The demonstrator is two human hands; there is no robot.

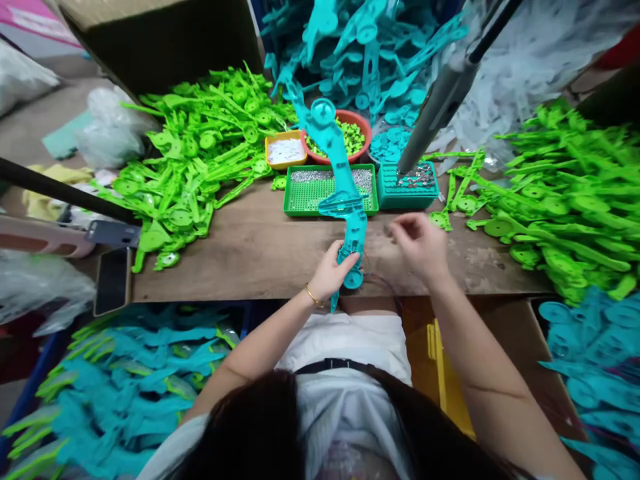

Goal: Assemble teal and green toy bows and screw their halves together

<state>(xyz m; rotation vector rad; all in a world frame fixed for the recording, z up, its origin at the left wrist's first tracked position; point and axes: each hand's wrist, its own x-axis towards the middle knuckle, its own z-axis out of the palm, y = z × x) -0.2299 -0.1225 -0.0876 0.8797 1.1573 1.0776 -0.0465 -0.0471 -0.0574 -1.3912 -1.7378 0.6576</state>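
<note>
My left hand [331, 270] is closed round the lower end of a long teal plastic part [340, 173], which stands tilted up from the wooden table [250, 253] toward the trays. My right hand [419, 245] hovers just right of that part, fingers curled and pinched, smeared by motion; what it pinches, if anything, is too small to see. Behind the hands lie a green tray [305, 193] of small silvery pieces and a teal tray [407, 190] with metal bits.
Heaps of green plastic parts [195, 160] sit left and right [565, 193]; teal parts [370, 47] pile at the back. An orange bowl [363, 127], a yellow dish [285, 150], a hanging tool [440, 100], a phone [113, 280] at the left edge.
</note>
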